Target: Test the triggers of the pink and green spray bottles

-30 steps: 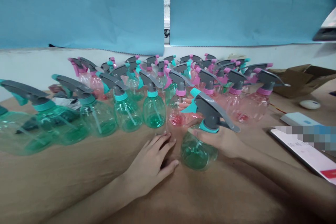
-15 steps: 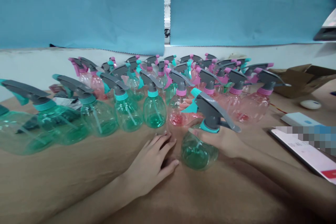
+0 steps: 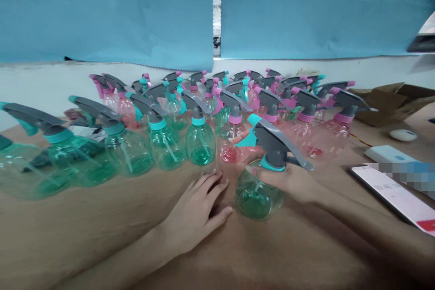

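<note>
My right hand (image 3: 292, 181) is wrapped round the neck and shoulder of a green spray bottle (image 3: 258, 195) with a grey trigger head and teal collar. The bottle stands on the brown table (image 3: 102, 231) in front of me. My left hand (image 3: 197, 210) lies flat on the table just left of that bottle, fingers stretched out, holding nothing. Right behind my hands stand a green bottle (image 3: 200, 142) and a pink bottle (image 3: 231, 145) from the front row.
Several green and pink spray bottles stand in rows across the middle of the table. A phone (image 3: 396, 197), a white box (image 3: 387, 154) and a small white oval object (image 3: 403, 135) lie at the right. Brown cardboard (image 3: 390, 102) sits at back right. Blue curtains hang behind.
Almost nothing moved. The view has shifted slightly, and the held green bottle sits a touch further right in my right hand.
</note>
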The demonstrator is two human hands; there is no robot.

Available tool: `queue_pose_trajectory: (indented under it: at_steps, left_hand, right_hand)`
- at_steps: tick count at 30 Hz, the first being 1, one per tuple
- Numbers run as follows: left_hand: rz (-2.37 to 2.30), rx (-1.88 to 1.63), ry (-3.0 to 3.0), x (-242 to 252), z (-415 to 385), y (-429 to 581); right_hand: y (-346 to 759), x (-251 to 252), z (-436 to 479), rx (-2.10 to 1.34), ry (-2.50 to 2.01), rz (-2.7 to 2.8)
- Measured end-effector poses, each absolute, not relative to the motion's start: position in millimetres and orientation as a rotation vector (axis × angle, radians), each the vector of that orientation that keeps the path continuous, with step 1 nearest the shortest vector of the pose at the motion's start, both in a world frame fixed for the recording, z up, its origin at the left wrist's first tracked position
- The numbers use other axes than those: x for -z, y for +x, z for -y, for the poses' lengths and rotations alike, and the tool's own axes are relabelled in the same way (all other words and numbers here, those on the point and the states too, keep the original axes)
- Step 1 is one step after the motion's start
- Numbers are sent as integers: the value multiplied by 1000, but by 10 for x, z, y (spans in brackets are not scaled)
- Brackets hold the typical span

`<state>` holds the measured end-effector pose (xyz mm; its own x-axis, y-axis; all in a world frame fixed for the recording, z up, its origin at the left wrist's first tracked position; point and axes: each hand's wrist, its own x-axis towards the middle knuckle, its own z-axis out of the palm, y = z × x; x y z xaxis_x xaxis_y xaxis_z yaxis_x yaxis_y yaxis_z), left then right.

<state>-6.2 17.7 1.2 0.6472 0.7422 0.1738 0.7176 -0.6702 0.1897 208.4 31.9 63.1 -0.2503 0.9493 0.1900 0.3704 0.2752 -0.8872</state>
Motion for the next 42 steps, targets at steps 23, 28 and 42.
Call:
queue_pose_trajectory:
  at_steps: [23,28,42]
  left_hand:
    - [-1237,-364,2759,-9,-176,-59]
    - [-1235,-366,2767,2,-172,-62]
    - [-1236,-343,2748,-19,-177,-58]
  right_hand:
    - [2073,-645,-323,-825,-1158,1757]
    - [2079,-630,-322,-904,-1162,1724]
    - [2080,-596,-336,-907,-1174,1713]
